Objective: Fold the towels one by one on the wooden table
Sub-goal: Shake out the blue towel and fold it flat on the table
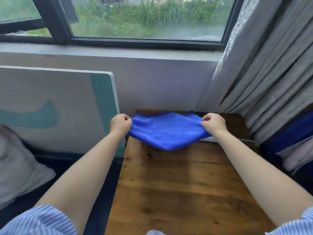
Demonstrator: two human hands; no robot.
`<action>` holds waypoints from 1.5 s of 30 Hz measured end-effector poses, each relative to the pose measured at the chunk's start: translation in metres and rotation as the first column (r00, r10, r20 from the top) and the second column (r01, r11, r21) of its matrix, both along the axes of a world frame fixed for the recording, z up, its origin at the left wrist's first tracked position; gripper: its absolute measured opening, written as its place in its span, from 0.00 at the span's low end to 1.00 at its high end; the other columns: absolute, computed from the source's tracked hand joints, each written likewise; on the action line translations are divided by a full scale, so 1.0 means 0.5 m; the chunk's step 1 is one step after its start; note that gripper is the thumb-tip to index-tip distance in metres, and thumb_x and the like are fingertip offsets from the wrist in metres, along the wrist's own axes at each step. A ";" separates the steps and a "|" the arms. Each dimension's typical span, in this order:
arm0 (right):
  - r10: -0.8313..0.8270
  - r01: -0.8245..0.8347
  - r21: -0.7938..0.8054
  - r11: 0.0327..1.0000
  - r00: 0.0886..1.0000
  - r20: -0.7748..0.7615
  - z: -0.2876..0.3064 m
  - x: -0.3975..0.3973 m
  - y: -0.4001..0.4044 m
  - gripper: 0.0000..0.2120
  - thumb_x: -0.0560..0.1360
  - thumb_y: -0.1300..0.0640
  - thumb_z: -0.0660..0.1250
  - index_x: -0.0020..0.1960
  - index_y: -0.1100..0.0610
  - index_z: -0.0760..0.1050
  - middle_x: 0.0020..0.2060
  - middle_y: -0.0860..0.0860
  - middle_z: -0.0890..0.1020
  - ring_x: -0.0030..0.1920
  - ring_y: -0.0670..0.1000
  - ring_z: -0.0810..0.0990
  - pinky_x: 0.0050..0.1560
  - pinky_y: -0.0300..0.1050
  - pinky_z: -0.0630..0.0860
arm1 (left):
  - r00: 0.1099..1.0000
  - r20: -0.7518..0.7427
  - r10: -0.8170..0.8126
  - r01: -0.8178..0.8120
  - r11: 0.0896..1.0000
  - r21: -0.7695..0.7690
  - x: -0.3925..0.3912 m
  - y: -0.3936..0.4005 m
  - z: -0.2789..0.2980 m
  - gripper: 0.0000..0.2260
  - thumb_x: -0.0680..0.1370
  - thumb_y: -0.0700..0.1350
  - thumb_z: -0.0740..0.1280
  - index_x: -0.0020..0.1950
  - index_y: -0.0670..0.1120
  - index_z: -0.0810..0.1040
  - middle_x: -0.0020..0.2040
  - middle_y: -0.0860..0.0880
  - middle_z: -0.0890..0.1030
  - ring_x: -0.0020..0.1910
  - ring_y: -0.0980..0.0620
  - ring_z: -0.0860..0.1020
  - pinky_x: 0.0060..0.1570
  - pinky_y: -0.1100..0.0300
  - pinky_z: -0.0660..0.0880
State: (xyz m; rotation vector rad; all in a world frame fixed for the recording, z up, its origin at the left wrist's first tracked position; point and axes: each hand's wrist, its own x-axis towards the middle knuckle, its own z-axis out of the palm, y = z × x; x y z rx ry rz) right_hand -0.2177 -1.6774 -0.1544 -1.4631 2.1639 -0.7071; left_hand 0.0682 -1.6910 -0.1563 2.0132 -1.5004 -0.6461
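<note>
A blue towel [166,131] is stretched between my two hands above the far end of the wooden table [177,184]. My left hand [120,123] pinches its left corner. My right hand [213,123] pinches its right corner. The towel sags in the middle, and its lower fold hangs close to the tabletop. Behind it more blue cloth [189,112] lies at the table's far edge, mostly hidden.
A grey curtain [271,73] hangs at the right, reaching the table's far right corner. A white and teal board [55,107] leans against the wall at the left. A grey pillow [18,167] lies lower left. A window is straight ahead.
</note>
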 end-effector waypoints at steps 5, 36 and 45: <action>0.164 -0.083 0.403 0.912 0.972 -0.171 -0.156 -0.002 0.118 0.13 0.73 0.65 0.58 0.54 0.62 0.76 0.57 0.59 0.78 0.60 0.59 0.74 0.55 0.45 0.71 | 0.983 0.079 -0.165 0.138 0.951 0.276 -0.007 0.112 -0.142 0.10 0.75 0.38 0.60 0.47 0.39 0.81 0.47 0.42 0.80 0.45 0.45 0.74 0.42 0.60 0.69; 0.760 -0.342 0.789 0.510 0.609 -0.227 -0.352 -0.084 0.190 0.10 0.77 0.62 0.52 0.42 0.60 0.71 0.49 0.57 0.78 0.46 0.58 0.76 0.37 0.42 0.66 | 0.816 0.167 -0.554 0.193 0.533 0.824 -0.020 0.223 -0.358 0.07 0.79 0.45 0.58 0.47 0.43 0.71 0.41 0.49 0.72 0.42 0.48 0.71 0.33 0.60 0.66; 0.687 -0.545 0.424 0.724 0.623 -0.374 -0.379 -0.063 0.024 0.09 0.75 0.64 0.56 0.53 0.63 0.72 0.52 0.59 0.75 0.55 0.58 0.71 0.45 0.48 0.70 | 0.866 0.354 -0.354 0.079 0.795 0.602 -0.078 0.060 -0.383 0.14 0.78 0.40 0.56 0.63 0.41 0.69 0.62 0.41 0.72 0.60 0.42 0.71 0.51 0.51 0.71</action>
